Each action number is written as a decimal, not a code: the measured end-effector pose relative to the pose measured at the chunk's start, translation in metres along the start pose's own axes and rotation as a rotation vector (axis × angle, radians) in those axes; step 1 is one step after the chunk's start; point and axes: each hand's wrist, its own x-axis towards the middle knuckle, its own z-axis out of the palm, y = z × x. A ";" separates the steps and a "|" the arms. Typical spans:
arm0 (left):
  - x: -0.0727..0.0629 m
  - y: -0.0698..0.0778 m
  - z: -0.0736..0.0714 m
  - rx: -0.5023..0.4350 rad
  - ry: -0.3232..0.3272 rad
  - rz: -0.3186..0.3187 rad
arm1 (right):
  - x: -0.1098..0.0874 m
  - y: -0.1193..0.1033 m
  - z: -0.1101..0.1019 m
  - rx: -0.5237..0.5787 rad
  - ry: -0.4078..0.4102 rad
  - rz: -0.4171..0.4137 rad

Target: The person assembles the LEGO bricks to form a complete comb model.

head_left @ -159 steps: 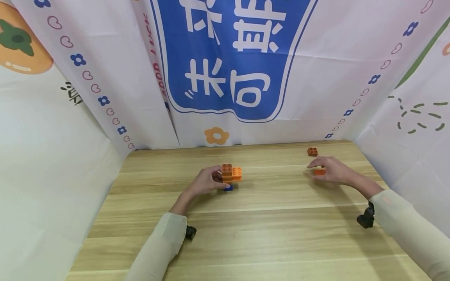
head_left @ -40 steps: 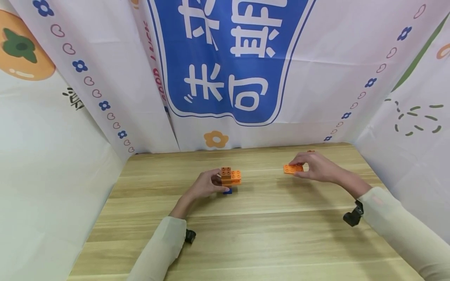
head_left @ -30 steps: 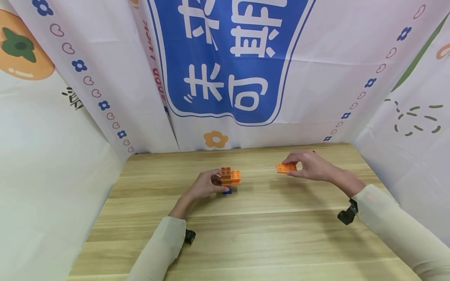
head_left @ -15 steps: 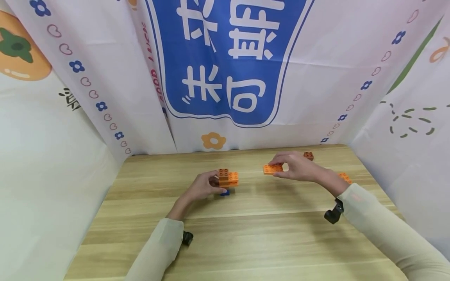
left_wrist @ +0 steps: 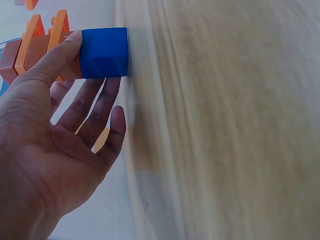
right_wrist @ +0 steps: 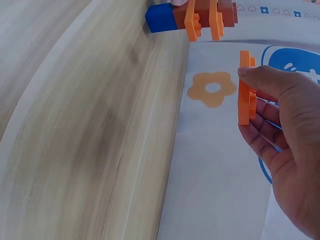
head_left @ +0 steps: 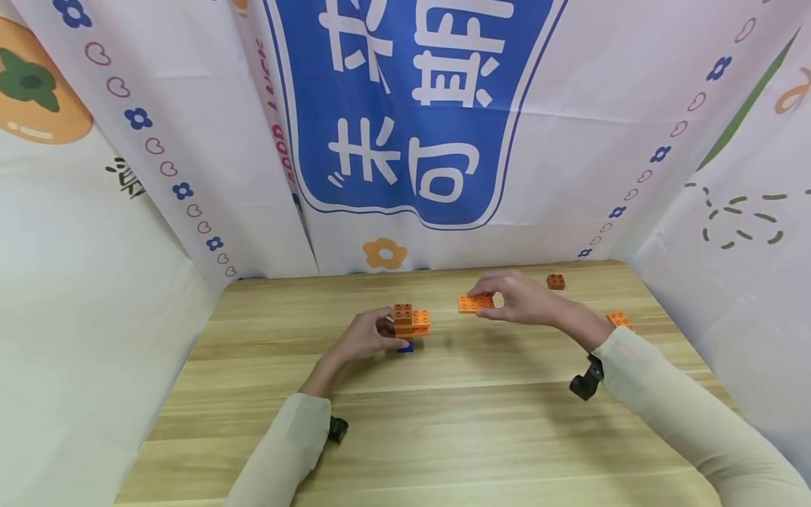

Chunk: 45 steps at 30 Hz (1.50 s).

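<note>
Tower (head_left: 404, 321), one, upright on the worktop (head_left: 443, 436), held in my left fingers (left_wrist: 101, 109). Make-up: blue block (left_wrist: 104, 52) at the foot, then three brown blocks (right_wrist: 202, 12) alternating with two thin orange layers (right_wrist: 216, 22), whose studded ends jut out toward my right fingers (right_wrist: 257, 141).

Left fingers: clamped on the tower low down; thumb on the near side where blue meets brown, others passing behind; little finger bent, off the blocks.

Held plate (head_left: 470, 304), one, orange, thin, oblong, studs up. Right fingers: pinched on it across the width, thumb at the near edge, others at the far edge. Position: off the worktop, free end leading left from my grip, near the tower, apart from it.

Loose brown block (head_left: 555, 282), one, small, studs up, on the worktop to the right of my right fingers and a little beyond them.

Loose orange plate (head_left: 621, 321), one, on the worktop farther right of the same fingers, partly covered by my right sleeve (head_left: 671, 401).

Wrist cameras (head_left: 586, 380), two, black, one behind each set of fingers.

Backdrop (head_left: 570, 176), white cloth, past all my fingers, with a blue panel (head_left: 380, 91) and an orange printed flower (head_left: 372, 253).
</note>
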 end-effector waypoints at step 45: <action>0.003 -0.004 0.002 -0.001 0.004 0.029 | 0.057 -0.030 0.028 0.052 -0.005 -0.116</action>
